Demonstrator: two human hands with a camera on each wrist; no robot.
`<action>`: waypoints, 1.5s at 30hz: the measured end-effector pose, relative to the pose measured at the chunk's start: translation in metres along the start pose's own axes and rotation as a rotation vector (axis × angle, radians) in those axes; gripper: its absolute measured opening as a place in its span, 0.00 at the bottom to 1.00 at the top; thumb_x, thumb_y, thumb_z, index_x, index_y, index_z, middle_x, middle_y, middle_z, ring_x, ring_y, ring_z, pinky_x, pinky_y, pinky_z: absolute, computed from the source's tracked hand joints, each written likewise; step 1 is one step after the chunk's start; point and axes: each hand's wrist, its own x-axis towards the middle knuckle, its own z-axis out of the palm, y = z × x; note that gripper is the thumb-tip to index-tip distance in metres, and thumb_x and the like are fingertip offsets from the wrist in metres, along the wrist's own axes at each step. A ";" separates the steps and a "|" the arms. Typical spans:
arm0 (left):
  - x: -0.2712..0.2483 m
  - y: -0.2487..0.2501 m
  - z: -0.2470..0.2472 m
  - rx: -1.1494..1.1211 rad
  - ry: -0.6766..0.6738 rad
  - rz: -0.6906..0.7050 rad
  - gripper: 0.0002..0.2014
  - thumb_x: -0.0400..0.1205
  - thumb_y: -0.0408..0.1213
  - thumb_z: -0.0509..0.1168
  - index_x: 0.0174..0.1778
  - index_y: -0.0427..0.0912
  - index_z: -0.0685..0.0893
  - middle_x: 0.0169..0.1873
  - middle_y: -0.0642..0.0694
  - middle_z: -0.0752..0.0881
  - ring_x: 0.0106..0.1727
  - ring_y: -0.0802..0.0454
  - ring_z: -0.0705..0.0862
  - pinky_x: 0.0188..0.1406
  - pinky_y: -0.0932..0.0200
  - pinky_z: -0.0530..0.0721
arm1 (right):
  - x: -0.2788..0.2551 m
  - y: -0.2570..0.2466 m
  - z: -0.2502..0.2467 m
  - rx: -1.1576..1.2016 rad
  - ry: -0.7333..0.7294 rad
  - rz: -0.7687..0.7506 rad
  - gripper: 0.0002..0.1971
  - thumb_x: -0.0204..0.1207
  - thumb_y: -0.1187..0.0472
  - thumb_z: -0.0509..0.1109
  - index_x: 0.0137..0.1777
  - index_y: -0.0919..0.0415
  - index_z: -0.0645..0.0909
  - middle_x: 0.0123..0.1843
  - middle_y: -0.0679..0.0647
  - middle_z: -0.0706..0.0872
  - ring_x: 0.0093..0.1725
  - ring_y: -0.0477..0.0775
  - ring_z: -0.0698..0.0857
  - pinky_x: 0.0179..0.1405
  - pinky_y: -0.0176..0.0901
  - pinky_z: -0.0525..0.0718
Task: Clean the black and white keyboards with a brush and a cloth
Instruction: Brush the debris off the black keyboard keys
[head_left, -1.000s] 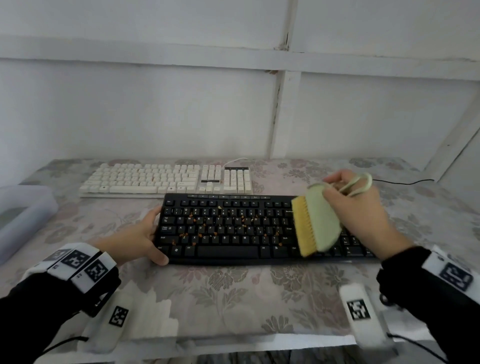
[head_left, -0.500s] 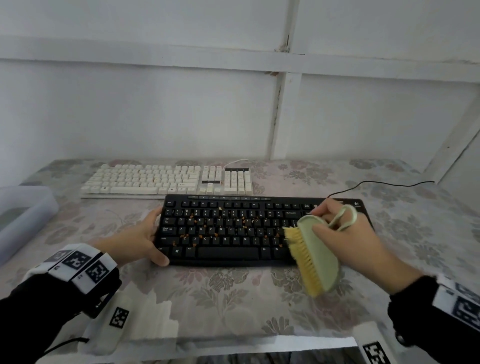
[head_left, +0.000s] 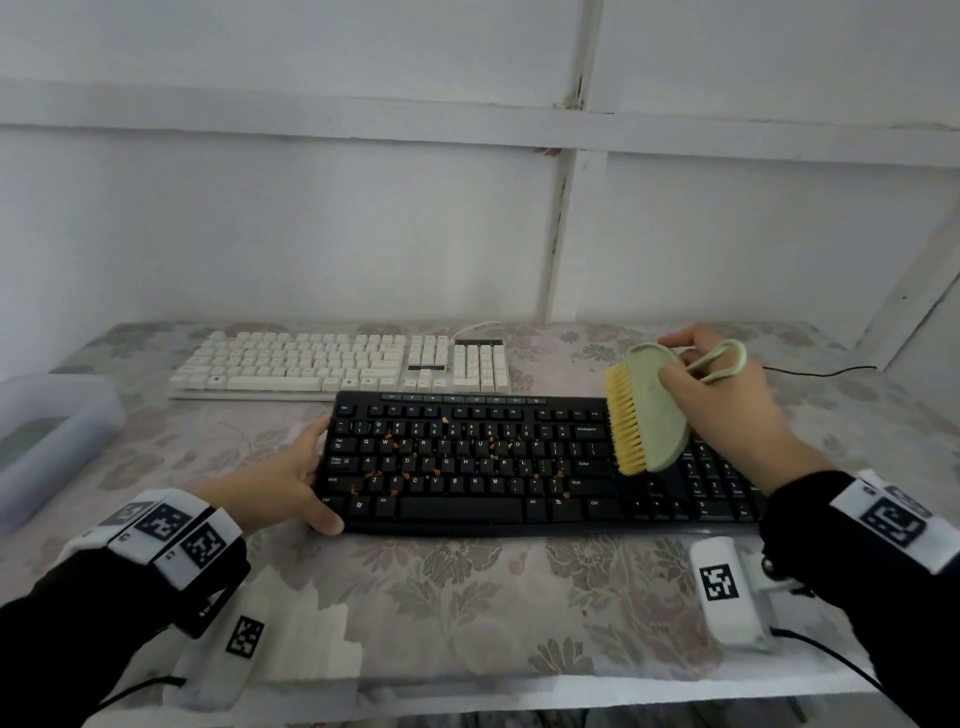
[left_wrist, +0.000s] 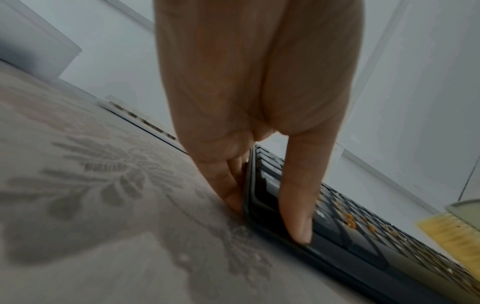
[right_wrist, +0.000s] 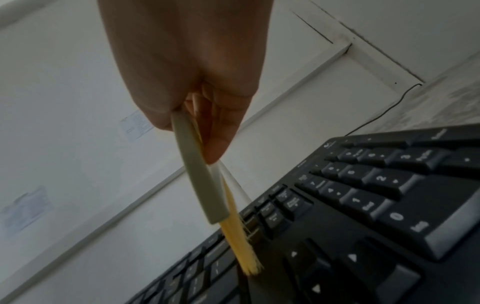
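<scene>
A black keyboard (head_left: 467, 467) lies across the middle of the table, with orange crumbs (head_left: 405, 470) scattered over its letter keys. My left hand (head_left: 291, 483) grips its left end, thumb on the front corner, fingers (left_wrist: 231, 185) along the side edge. My right hand (head_left: 727, 410) holds a pale green brush (head_left: 649, 410) with yellow bristles (right_wrist: 241, 246) over the keyboard (right_wrist: 363, 205), near its Enter key, bristles pointing left and down. A white keyboard (head_left: 343, 364) sits behind the black one, toward the left. No cloth is in view.
A translucent plastic bin (head_left: 47, 436) stands at the table's left edge. A black cable (head_left: 821, 371) runs off to the right behind my right hand. A white wall rises just behind the flowered tablecloth (head_left: 467, 597).
My right hand has lifted the brush from the table's front beside the keyboard back up and away to the keyboard's right part. My left hand has stayed on the left end.
</scene>
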 end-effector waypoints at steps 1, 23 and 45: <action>0.000 0.000 0.000 0.003 0.003 0.000 0.61 0.63 0.04 0.68 0.81 0.58 0.50 0.62 0.43 0.83 0.61 0.48 0.83 0.51 0.54 0.84 | 0.000 0.000 0.001 0.002 0.001 -0.001 0.08 0.76 0.66 0.65 0.51 0.53 0.79 0.40 0.46 0.83 0.37 0.43 0.80 0.30 0.39 0.77; -0.001 0.000 -0.001 -0.019 -0.003 -0.001 0.66 0.55 0.11 0.72 0.82 0.58 0.49 0.63 0.40 0.84 0.63 0.44 0.83 0.56 0.50 0.84 | -0.004 -0.028 0.033 0.034 -0.092 0.007 0.07 0.79 0.64 0.63 0.55 0.57 0.78 0.39 0.45 0.81 0.36 0.38 0.79 0.21 0.21 0.73; -0.002 0.001 0.000 -0.021 0.000 -0.003 0.64 0.54 0.13 0.72 0.81 0.59 0.50 0.63 0.40 0.83 0.63 0.45 0.83 0.53 0.53 0.83 | -0.026 -0.022 0.033 -0.005 -0.148 -0.022 0.03 0.77 0.65 0.65 0.48 0.58 0.78 0.35 0.52 0.82 0.31 0.47 0.77 0.22 0.27 0.72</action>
